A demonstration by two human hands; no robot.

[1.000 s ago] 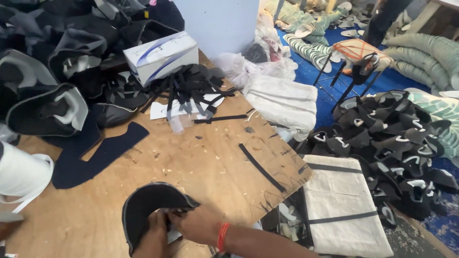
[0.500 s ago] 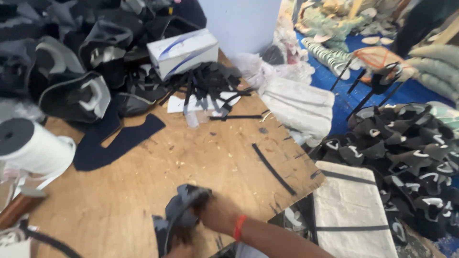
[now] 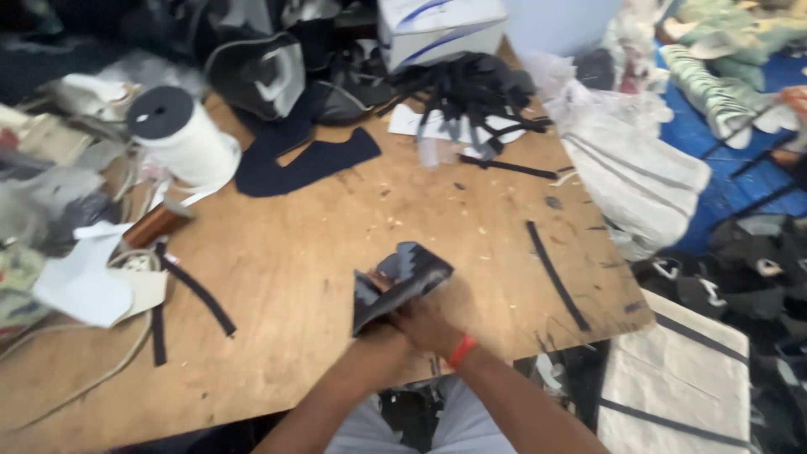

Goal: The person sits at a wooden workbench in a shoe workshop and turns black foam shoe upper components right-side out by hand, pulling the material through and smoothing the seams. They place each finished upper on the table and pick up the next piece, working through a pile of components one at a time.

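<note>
Both hands, left hand [image 3: 382, 324] and right hand [image 3: 433, 324], are pressed together, gripping a folded black-and-grey fabric shoe upper [image 3: 399, 282]; many uppers lie piled on the scuffed wooden table [image 3: 336, 227], seemingly unworked.

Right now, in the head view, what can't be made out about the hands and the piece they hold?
- Left hand: fingers hidden behind the folded dark shoe piece; its grip cannot be judged.
- Right hand: fingertips tucked under the same piece.
- Shoe piece: motion blur hides its seams and exact shape.
- White box: top cut off by the frame's upper edge.
- Dark pile at the wooden table's far edge: too blurred to separate items.
</note>
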